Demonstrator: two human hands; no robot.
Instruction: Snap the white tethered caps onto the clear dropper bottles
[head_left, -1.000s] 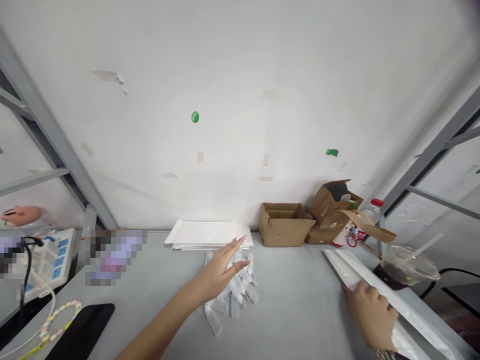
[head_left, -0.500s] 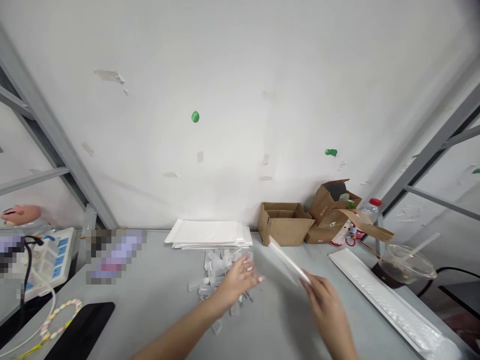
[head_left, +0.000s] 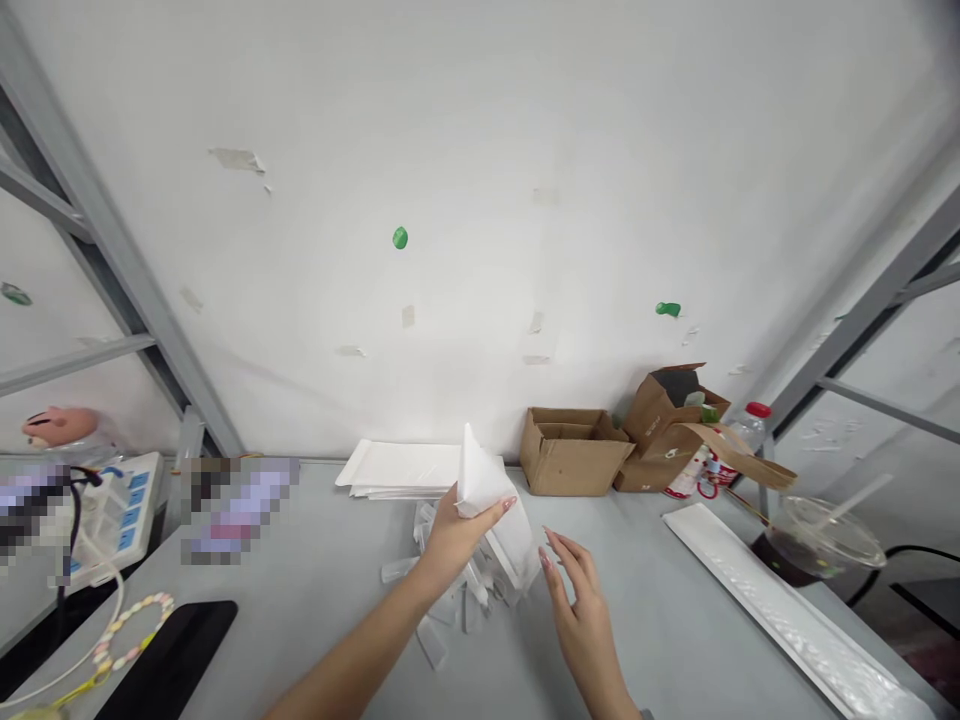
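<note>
My left hand (head_left: 454,537) is closed on a white envelope (head_left: 487,478), which stands tilted with its mouth spread somewhat apart. The thumb presses on its near side. To the right of the envelope, my right hand (head_left: 579,605) has its fingers extended and apart, holding nothing. Small clear plastic pieces (head_left: 433,642) lie in a loose heap under and around my left hand, partly covered by the hand and the envelope. Behind them, a stack of flat white envelopes (head_left: 405,464) lies by the wall.
An open cardboard box (head_left: 574,465) and a brown paper bag (head_left: 660,455) stand at the back right. A long white padded strip (head_left: 765,590) and a lidded drink cup (head_left: 817,540) are farther right. Leftward lie a black phone (head_left: 169,660), a bead bracelet (head_left: 124,655) and a power strip (head_left: 127,510).
The envelope has passed from my right hand to my left, and it is now spread wider. My right hand has let go and moved slightly left.
</note>
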